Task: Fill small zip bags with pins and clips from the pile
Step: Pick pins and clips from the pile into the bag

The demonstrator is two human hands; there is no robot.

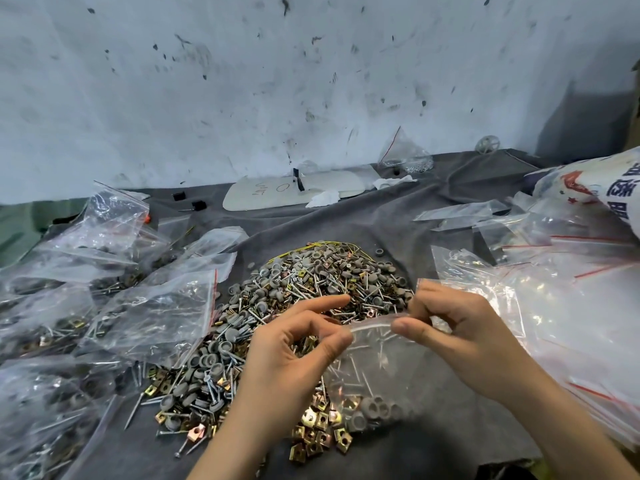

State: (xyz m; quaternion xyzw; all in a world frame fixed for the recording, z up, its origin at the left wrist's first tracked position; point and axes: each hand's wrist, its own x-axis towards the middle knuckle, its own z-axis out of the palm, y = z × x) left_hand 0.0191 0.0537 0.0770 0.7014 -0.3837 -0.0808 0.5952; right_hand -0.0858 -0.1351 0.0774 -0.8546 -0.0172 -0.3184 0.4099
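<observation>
A pile (311, 292) of nails, grey caps and brass square clips lies in the middle of a grey cloth (346, 223). Just in front of it a small clear zip bag (370, 372) hangs between both hands, with nails, grey caps and brass clips inside. My right hand (460, 334) pinches the bag's top edge between thumb and fingers. My left hand (294, 344) holds the other end of that edge with its thumb, the index finger stretched out over the pile.
Several filled zip bags (104, 306) are heaped at the left. A stack of empty zip bags (554, 306) with red strips lies at the right, beside a printed sack (602, 188). A white board (294, 192) and tissue lie near the stained wall.
</observation>
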